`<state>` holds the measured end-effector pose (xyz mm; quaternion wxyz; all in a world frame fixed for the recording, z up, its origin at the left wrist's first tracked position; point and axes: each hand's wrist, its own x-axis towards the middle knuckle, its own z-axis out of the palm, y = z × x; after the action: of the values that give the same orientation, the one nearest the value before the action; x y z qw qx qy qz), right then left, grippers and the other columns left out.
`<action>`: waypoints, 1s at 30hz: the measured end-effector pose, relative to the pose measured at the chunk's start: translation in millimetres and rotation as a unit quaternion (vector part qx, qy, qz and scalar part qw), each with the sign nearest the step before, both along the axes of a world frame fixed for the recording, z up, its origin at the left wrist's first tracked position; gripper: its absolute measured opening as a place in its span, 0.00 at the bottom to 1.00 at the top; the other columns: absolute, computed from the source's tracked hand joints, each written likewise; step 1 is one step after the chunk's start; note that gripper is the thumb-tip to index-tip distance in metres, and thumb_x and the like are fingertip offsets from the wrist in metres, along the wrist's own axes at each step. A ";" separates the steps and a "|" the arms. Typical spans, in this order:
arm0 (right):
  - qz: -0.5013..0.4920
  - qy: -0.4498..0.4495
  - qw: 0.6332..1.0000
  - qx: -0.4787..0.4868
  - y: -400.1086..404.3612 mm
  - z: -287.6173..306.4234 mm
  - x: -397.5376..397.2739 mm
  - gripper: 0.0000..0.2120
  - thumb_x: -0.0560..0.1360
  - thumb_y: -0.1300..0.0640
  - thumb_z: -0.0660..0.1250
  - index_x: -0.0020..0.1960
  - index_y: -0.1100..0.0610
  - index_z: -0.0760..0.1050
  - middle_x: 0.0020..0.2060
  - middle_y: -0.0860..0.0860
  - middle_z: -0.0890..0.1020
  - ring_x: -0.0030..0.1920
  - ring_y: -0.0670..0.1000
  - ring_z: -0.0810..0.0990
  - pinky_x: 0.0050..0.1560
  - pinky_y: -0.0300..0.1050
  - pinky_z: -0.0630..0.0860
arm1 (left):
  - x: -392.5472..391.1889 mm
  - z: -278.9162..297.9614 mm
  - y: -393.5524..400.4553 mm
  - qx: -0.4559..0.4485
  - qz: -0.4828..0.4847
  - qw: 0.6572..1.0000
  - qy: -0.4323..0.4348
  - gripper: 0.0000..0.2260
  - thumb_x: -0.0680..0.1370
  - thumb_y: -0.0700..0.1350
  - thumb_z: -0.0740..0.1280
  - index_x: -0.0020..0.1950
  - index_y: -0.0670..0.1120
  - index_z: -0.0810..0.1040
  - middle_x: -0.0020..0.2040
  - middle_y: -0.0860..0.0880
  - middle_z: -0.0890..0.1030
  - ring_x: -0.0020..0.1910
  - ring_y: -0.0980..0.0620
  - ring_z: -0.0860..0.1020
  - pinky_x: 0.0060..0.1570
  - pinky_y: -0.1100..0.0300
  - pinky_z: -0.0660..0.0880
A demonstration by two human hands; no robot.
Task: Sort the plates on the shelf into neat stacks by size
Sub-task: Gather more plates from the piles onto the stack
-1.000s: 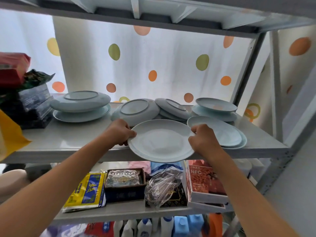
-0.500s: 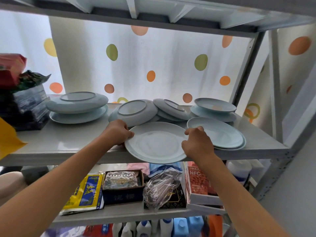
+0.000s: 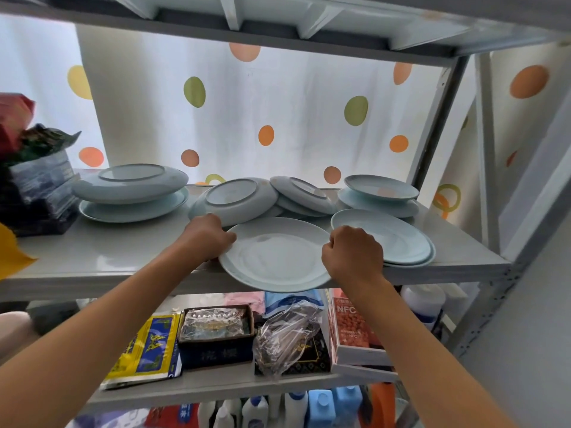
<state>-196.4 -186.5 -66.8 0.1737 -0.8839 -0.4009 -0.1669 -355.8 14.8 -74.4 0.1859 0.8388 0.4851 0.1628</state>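
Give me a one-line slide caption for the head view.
Both hands, left and right, grip a pale plate overhanging the shelf edge.

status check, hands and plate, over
Left hand and right hand grip the front plate by opposite rims. Plate overhangs the shelf edge. Tilted plate pile close behind.
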 end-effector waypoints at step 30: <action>-0.021 0.216 0.945 0.244 -55.4 35.0 225.7 0.10 0.75 0.60 0.66 0.40 0.65 0.81 0.34 0.57 0.80 0.35 0.54 0.76 0.33 0.37 0.69 | 218.2 102.8 -69.6 0.021 -0.173 0.982 -0.078 0.11 0.74 0.45 0.63 0.41 0.36 0.76 0.42 0.38 0.81 0.35 0.43 0.75 0.37 0.57 0.72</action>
<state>29.3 -241.9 -31.8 0.4627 -0.8378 -0.2817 -0.0683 -137.6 -54.8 28.4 0.2309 0.8984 0.3133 0.2036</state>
